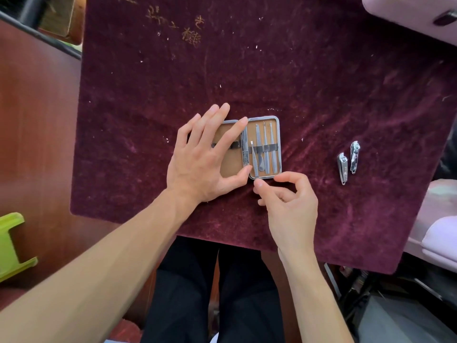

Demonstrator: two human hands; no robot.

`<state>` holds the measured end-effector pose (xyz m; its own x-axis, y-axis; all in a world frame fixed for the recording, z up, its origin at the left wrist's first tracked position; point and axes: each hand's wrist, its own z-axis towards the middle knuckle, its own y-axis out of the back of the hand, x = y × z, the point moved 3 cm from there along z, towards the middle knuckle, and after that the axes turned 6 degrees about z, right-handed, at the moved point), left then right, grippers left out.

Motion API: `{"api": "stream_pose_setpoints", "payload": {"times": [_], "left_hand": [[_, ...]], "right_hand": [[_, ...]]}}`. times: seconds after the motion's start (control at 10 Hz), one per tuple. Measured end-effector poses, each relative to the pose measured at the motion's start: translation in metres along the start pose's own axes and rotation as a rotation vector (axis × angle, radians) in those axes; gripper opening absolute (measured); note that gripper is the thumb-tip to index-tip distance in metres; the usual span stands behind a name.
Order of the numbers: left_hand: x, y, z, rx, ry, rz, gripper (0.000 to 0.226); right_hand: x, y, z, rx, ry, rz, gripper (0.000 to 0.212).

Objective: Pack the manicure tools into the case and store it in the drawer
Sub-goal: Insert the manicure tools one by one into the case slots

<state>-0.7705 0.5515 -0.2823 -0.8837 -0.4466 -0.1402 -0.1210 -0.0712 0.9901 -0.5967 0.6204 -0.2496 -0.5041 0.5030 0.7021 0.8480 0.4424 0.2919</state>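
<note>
A small manicure case [277,120] lies open on the dark red velvet cloth [296,78], tan inside with a metal rim. Its right half holds three slim steel tools [266,149] under a black elastic band. A pair of tweezers [254,159] lies slanted at the left of that half, its top under the band. My left hand [205,157] rests flat with spread fingers on the case's left half. My right hand [284,194] sits at the case's near edge, thumb and forefinger tips at the tweezers' lower end. Two nail clippers [348,160] lie on the cloth to the right.
The cloth covers a small table; brown wooden floor [37,132] shows at left with a green plastic object [10,243]. Pale lilac items [420,18] sit at the top right and right edge. My legs in black trousers [212,293] are below the table's near edge.
</note>
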Motion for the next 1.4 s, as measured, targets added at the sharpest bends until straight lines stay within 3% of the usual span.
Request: {"api": "stream_pose_setpoints", "payload": {"times": [0.1,0.4,0.9,1.4], "left_hand": [[0.000,0.000,0.000,0.001,0.001,-0.002,0.081],[0.000,-0.001,0.000,-0.012,-0.003,-0.002,0.081],[0.001,-0.004,0.000,-0.013,-0.006,0.021,0.075],[0.001,-0.003,0.000,0.005,-0.005,0.019,0.074]], "right_hand": [[0.004,-0.001,0.004,-0.020,-0.024,0.006,0.040],[0.016,-0.004,0.014,-0.040,-0.016,-0.039,0.051],[0.028,-0.004,0.019,-0.094,0.206,-0.305,0.049],[0.030,-0.003,0.020,-0.055,0.229,-0.303,0.047]]}}
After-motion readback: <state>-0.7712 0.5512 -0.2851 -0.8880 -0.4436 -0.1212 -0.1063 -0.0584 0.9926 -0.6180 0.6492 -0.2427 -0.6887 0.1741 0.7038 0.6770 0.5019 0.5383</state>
